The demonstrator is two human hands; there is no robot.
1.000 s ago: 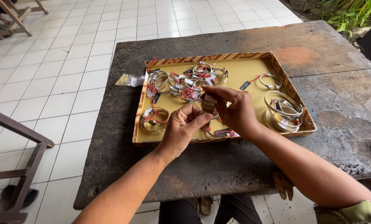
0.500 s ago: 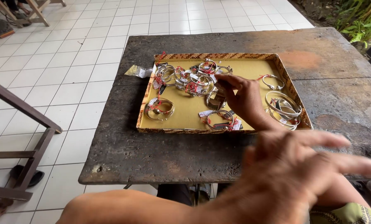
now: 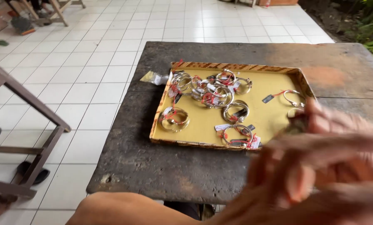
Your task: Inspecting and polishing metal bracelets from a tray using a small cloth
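Both my hands are raised close to the camera at the lower right and are badly blurred. My left hand (image 3: 278, 179) comes in from the forearm along the bottom edge, with its fingers spread. Above it, my right hand (image 3: 340, 133) has its fingertips near a small dark blurred thing (image 3: 297, 123); whether they grip it is unclear. Beyond the hands, a shallow yellow tray (image 3: 274, 121) with a patterned rim lies on a dark weathered table (image 3: 153, 166). It holds several silver bangles (image 3: 213, 89) with red strings and tags, most piled at its far left.
A small wrapped packet (image 3: 153, 77) lies on the table by the tray's far-left corner. A white tiled floor (image 3: 90, 62) surrounds the table. A dark wooden frame (image 3: 32, 112) stands at the left, with sandals (image 3: 28, 171) under it. Plants grow at the far right.
Both hands have lifted off the tray toward the camera. The left rose first and the right followed from the bangles. The view has moved closer to the table.
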